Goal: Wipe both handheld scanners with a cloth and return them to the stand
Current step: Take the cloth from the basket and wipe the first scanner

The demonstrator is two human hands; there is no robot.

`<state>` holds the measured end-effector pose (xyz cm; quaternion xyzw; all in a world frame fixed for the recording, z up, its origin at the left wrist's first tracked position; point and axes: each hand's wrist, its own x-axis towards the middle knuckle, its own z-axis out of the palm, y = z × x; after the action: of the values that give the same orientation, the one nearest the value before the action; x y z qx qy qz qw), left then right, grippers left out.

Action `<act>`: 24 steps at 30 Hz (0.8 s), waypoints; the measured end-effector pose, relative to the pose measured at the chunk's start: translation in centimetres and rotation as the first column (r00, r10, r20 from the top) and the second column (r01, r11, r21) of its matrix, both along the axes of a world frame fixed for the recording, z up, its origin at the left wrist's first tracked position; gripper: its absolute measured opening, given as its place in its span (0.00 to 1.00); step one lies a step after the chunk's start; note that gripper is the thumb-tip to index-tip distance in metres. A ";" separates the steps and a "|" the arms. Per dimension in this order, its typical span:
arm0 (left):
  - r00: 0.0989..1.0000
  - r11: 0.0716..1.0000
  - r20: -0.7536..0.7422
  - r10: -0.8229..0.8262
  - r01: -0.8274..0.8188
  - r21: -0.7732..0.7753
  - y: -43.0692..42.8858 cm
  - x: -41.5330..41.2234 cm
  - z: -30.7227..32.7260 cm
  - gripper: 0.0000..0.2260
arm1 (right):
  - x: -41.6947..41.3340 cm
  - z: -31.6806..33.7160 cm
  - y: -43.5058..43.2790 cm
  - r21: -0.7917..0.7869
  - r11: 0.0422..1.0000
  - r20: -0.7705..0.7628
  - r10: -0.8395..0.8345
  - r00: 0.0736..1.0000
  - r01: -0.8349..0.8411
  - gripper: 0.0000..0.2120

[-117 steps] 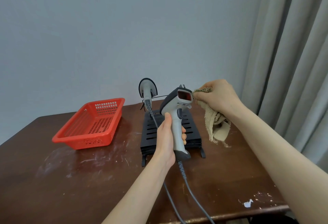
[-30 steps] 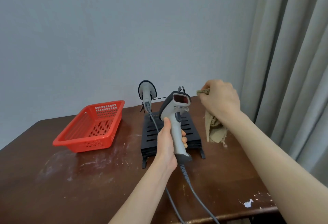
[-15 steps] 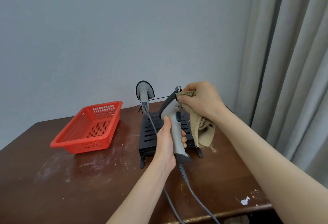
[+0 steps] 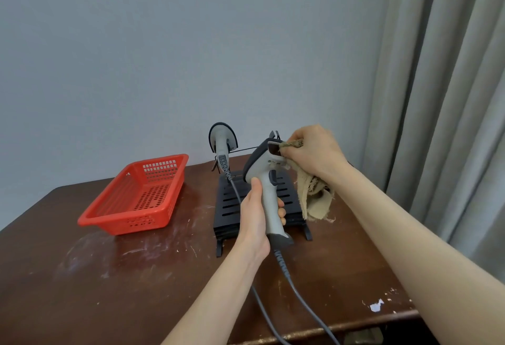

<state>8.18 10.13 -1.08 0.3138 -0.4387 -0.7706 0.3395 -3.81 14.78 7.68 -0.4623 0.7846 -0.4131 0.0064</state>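
Observation:
My left hand (image 4: 255, 217) grips the handle of a grey handheld scanner (image 4: 264, 178), held upright above the black slotted stand (image 4: 229, 208). My right hand (image 4: 314, 153) holds a beige cloth (image 4: 314, 197) bunched against the scanner's front window, with the rest of the cloth hanging below. A second grey scanner (image 4: 222, 139) hangs at the back left of the stand. Grey cables run from both scanners toward the table's front edge.
A red perforated plastic basket (image 4: 136, 197) sits on the dark wooden table (image 4: 109, 276) left of the stand. Grey curtains (image 4: 451, 98) hang at the right. The wall stands just behind the table. White chipped paint marks the front right corner.
My right hand, away to the right of the scanner a second ago, has brought the cloth onto the scanner's window and keeps it there. The left hand still grips the handle.

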 end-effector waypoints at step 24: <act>0.998 0.997 -0.058 0.013 -0.009 0.076 0.8 -0.7 0.3 0.21 | -0.5 0.8 0.7 -0.047 0.997 -0.031 -0.056 0.998 0.055 0.08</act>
<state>7.52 10.94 -0.75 0.3063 -0.3975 -0.7935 0.3443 -4.32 15.44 8.47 -0.4469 0.7875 -0.4235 -0.0286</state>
